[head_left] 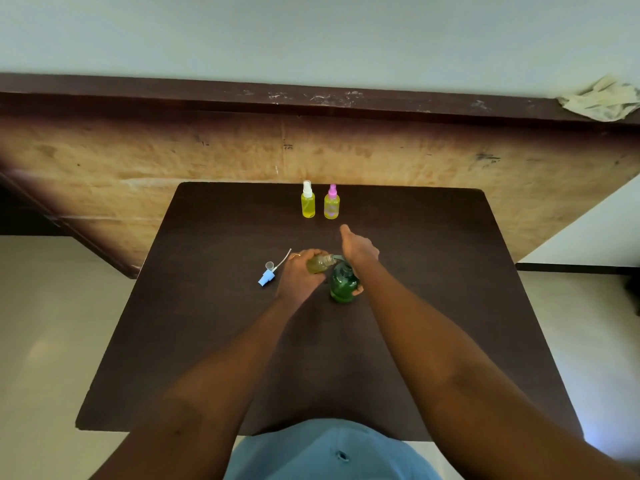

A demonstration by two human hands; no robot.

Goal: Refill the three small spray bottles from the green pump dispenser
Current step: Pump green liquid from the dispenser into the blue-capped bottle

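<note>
My left hand [299,275] grips an uncapped small spray bottle [320,265] with yellow-green liquid, tilted with its mouth toward the pump spout. The green pump dispenser [343,284] stands just to its right on the dark table [214,341]. My right hand [358,249] lies on top of the pump head, thumb stretched out; a fingertip shows at the dispenser's right side. The bottle's blue spray cap [266,277] with its dip tube lies on the table to the left. Two capped bottles of yellow liquid stand at the back: a white-capped bottle [308,200] and a pink-capped bottle [331,202].
A small clear overcap [269,265] lies next to the blue spray cap. A worn wooden board [104,161] rises behind the table's far edge. A crumpled cloth [602,102] lies on the ledge at the upper right. Pale floor shows on both sides.
</note>
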